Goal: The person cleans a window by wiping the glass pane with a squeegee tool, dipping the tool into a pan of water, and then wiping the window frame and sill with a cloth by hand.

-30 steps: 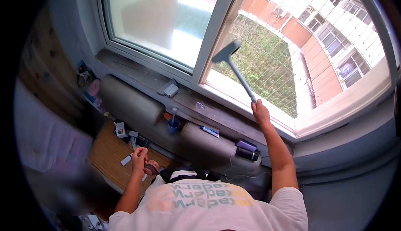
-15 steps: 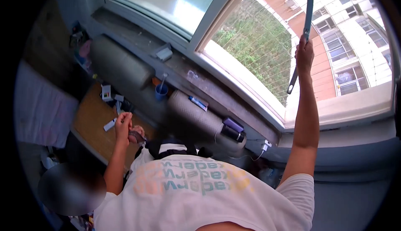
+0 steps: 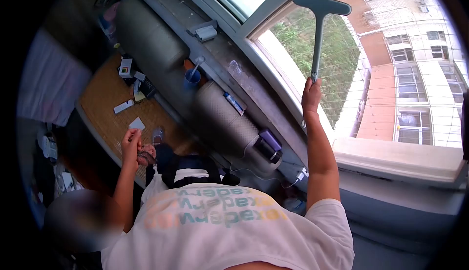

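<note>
In the head view my right hand (image 3: 311,96) is wrapped round the lower handle of a grey window squeegee (image 3: 317,45). Its broad T-shaped head points up, in front of the window opening with its wire grid (image 3: 342,74). Whether the head touches anything, I cannot tell. On the other side my left hand (image 3: 131,143) is closed, fingertips together, above the woven mat (image 3: 102,94). Anything inside those fingers is hidden. Right beside it is a pinkish, dark-patterned shape (image 3: 146,155), perhaps a foot.
Along the sill lie a small white box (image 3: 206,33) and a crumpled clear wrapper (image 3: 235,67). Grey cushions (image 3: 151,31) line the wall, with a blue cup (image 3: 192,78), a toothpaste-like tube (image 3: 234,104) and a purple case (image 3: 270,140) nearby. A white charger (image 3: 301,174) trails a cable. Small boxes (image 3: 125,68) sit on the mat.
My right hand has moved left and down with the squeegee, whose head has come into view. The camera has shifted too. My left hand stays closed, slightly lower in view.
</note>
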`<state>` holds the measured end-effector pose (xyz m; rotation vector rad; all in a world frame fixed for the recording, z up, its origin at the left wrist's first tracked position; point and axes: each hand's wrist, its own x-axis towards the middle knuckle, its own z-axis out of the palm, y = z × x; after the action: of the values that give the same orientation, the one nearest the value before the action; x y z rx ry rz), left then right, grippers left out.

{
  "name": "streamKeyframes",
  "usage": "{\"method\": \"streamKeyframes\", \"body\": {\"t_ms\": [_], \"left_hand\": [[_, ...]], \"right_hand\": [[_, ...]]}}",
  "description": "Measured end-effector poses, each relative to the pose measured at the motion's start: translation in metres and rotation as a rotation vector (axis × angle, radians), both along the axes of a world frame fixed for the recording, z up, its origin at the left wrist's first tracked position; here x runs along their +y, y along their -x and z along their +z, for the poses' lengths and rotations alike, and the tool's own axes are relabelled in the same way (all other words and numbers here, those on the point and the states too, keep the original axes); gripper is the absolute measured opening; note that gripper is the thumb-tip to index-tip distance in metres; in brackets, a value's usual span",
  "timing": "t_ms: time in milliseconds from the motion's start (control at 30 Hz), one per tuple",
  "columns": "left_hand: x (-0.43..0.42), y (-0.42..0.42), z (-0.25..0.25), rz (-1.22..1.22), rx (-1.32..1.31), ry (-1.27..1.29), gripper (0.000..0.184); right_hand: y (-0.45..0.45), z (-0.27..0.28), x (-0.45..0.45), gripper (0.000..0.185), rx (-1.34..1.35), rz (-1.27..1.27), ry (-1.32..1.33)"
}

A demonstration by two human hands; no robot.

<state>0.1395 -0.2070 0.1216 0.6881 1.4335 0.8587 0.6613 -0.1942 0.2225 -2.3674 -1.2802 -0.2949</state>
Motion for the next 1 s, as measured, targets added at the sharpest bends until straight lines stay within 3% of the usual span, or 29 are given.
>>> {"method": "streamKeyframes", "body": {"t_ms": [300, 500, 600, 900, 1000], "left_hand": [[-0.037, -0.001, -0.009, 0.051, 0.045, 0.06, 0.012], [-0.042, -0.003, -0.008, 0.054, 0.074, 0.082, 0.012], [-0.042, 0.002, -0.012, 0.031, 0.063, 0.067, 0.011], [-0.026, -0.017, -0.011, -0.016, -0.07, -0.064, 0.01], [-0.008, -0.012, -0.008, -0.029, -0.094, -0.1, 0.01]], "right_hand": [[-0.007, -0.088, -0.019, 0.03, 0.008, 0.004, 0.244], [0.01, -0.106, -0.028, 0.034, 0.083, -0.034, 0.445], [0.006, -0.089, -0.034, 0.034, 0.094, 0.092, 0.411], [0.012, 0.023, -0.069, 0.034, -0.051, 0.037, 0.584], [0.02, 0.051, -0.087, 0.029, -0.17, 0.083, 0.45]]}}
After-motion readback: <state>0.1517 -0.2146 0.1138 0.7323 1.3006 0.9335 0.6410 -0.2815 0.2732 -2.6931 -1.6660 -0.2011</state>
